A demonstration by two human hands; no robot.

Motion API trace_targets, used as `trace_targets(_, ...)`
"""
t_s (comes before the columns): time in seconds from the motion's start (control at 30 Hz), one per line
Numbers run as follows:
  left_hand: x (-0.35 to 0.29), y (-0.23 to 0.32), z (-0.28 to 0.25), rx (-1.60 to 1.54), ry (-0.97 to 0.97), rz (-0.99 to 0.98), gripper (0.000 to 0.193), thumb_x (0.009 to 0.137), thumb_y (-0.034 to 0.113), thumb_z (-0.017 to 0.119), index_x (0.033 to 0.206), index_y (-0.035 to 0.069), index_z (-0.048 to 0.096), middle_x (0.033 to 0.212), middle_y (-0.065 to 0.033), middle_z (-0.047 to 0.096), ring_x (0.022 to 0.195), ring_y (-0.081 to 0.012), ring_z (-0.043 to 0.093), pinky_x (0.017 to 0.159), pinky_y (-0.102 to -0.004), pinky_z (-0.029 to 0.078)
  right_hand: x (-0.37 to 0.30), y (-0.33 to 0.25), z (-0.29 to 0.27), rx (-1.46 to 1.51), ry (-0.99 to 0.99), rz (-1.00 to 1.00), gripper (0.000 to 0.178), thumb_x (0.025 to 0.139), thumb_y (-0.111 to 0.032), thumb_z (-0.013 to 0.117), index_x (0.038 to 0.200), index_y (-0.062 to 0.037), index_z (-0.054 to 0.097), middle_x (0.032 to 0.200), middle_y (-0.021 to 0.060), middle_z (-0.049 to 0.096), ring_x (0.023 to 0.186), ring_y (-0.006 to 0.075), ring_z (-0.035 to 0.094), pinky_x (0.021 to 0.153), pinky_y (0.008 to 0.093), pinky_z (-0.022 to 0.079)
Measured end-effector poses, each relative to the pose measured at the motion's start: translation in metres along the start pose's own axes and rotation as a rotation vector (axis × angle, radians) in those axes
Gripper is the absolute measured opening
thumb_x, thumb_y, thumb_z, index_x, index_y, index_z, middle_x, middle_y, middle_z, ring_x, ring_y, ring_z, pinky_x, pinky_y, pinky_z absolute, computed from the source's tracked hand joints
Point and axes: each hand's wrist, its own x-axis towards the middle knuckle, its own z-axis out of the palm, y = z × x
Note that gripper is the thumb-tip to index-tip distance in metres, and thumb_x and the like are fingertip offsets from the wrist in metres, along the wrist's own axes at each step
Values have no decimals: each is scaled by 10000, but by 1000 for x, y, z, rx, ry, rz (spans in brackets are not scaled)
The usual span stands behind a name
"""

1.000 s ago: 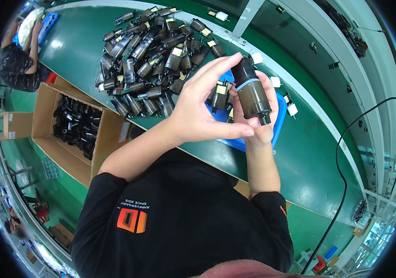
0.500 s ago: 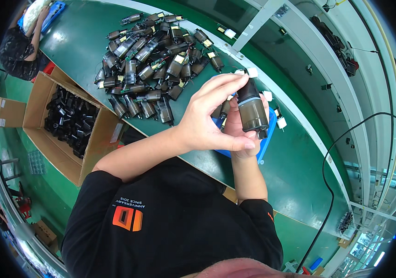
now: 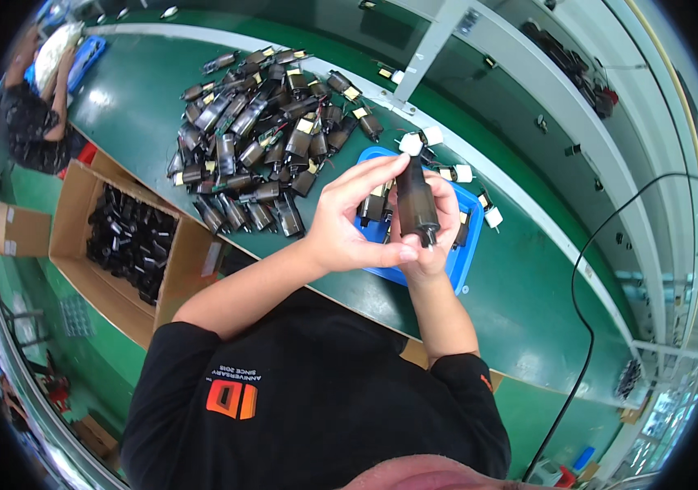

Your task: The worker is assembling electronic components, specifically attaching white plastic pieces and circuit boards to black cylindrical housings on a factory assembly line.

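Observation:
A smoky, see-through plastic cylinder (image 3: 418, 204) with a narrow nozzle at its near end is held between both hands above the bench. My left hand (image 3: 349, 216) is closed on it from the left, fingers at the far end and thumb near the nozzle. My right hand (image 3: 444, 214) wraps round its right side, partly hidden behind it. A white piece (image 3: 411, 144) shows at the cylinder's far end. Under my hands stands a blue tray (image 3: 465, 265) holding more dark cylinders (image 3: 375, 204) with pale labels.
A large pile of similar cylinders (image 3: 259, 131) covers the green bench (image 3: 520, 327) to the left. An open carton (image 3: 71, 237) of black parts (image 3: 133, 241) stands beside the bench. White-ended pieces (image 3: 492, 217) lie behind the tray. A black cable (image 3: 582, 327) hangs at right; another person (image 3: 35, 114) works far left.
The cylinder has turned in my hands, so its pale ring no longer shows and its nozzle end points more toward me. Both hands sit slightly further left in the view, and more of the tray shows.

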Motion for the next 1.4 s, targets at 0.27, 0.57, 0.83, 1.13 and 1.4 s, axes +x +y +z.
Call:
trace_targets(0.27,-73,62,-191,762,21,-460,470,779,66,731,1222,-5,593,1105,-109,680,987,-179,648,965,-366,466,-12,-93,-72,-1220,-190,213,528,691,-20,673,1213,-11,598,1169,139,591,953,244,617,838,336,499)
trace_targets(0.57,-318,-16,-435,1241,220,-1152,625,889,275,655,1409,12,428,1359,-270,489,1285,-321,466,1059,-389,369,0,-85,-110,-1607,-413,251,534,705,31,571,1237,-4,542,1203,180,554,1090,368,564,928,412,474)
trace_targets(0.83,-375,-79,-393,611,-133,-1315,721,891,335,616,1457,-2,323,1409,-283,439,1348,-341,370,1109,-388,299,166,-1,-164,-1505,-336,130,348,849,-139,592,1171,-10,621,1109,152,658,880,254,649,799,338,518)
trace_targets(1.13,-364,-74,-372,638,-327,-1272,497,825,367,631,1188,28,634,1297,-223,560,1140,-388,547,987,-403,440,237,117,-185,-1899,-260,474,451,828,-154,556,1271,-68,554,1250,190,575,1186,361,539,997,426,453)
trace_targets(1.4,-281,-2,-342,1084,-305,-1494,433,758,334,698,1029,-4,701,940,-223,699,897,-340,680,824,-389,527,225,52,-168,-1644,-52,509,413,709,-197,676,1076,-13,643,1029,163,647,1017,312,628,870,380,488)
